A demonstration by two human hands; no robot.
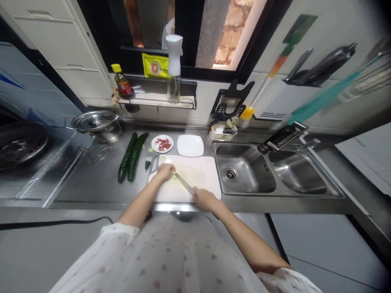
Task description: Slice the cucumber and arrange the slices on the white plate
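My right hand [204,198] grips a kitchen knife [185,185], its blade slanting up and left across the white cutting board [198,173]. At the knife's tip is a small pale-green cucumber piece [175,176]. The bent fingers of my left hand [165,171] are closed at this piece, though their far side is hidden. Another cucumber slice [163,158] lies by the board's upper left corner. Left of the board rests a dark green cucumber end [147,165]. Two whole cucumbers [132,156] lie side by side further left.
Behind the board stand a small plate [154,145] with chopped red bits and a white plate [190,145]. A lidded steel pot [100,124] is at the back left. To the right is a double sink [244,162]. A spray bottle [174,65] stands on the shelf.
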